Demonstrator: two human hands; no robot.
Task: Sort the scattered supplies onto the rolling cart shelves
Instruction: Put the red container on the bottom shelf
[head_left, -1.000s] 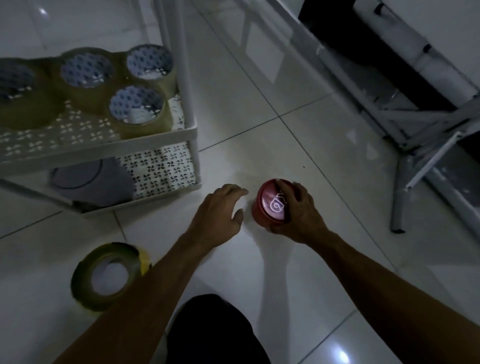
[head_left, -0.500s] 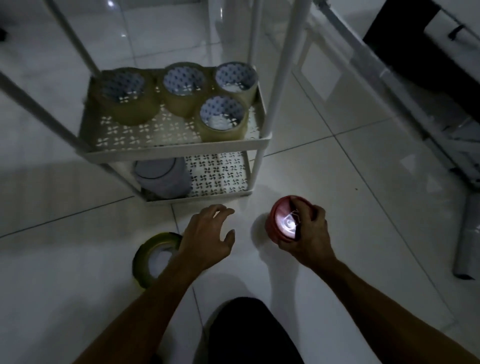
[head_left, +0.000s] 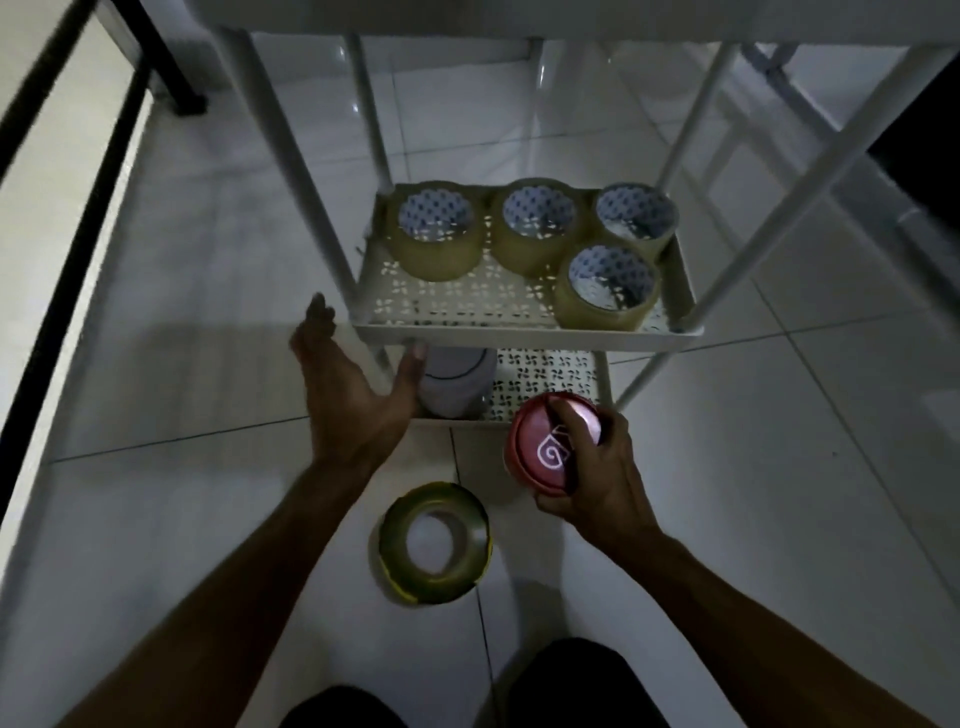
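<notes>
Head view looks down on a white rolling cart (head_left: 524, 328) standing on a pale tiled floor (head_left: 208, 270). Right hand (head_left: 592, 475) grips a red round tin (head_left: 550, 447) from the right side, fingers curled over its lid, just near of the cart's bottom shelf (head_left: 545, 374). Left hand (head_left: 353, 395) is spread, fingers straight, thumb tip close to a grey cylindrical container (head_left: 457, 382) on the bottom shelf; whether they touch is unclear. Four brown tape rolls (head_left: 605, 288) stand on the middle shelf (head_left: 467, 306). A yellow-green tape roll (head_left: 434, 543) lies flat on the floor between the forearms.
</notes>
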